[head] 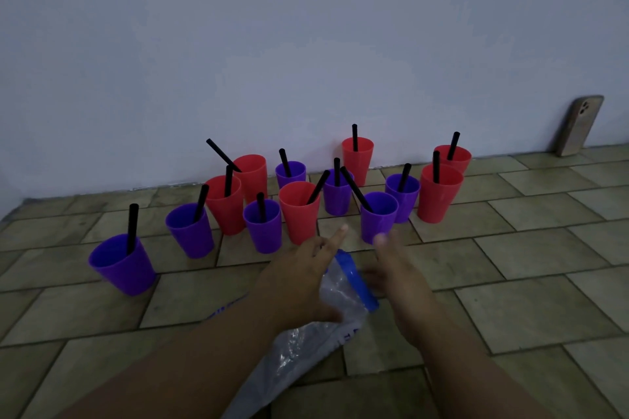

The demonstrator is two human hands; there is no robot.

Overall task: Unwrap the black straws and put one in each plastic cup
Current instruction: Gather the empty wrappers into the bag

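Observation:
Several purple cups and red cups stand on the tiled floor near the wall, each with a black straw sticking out of it. My left hand reaches forward with its index finger stretched toward the cups and holds nothing that I can see. My right hand is stretched out beside it with relaxed fingers, just short of a purple cup. A clear plastic wrapper bag with a blue strip lies on the floor between and under my hands.
A phone leans upright against the pale wall at the far right. The floor is laid with beige tiles. The wall runs directly behind the cups.

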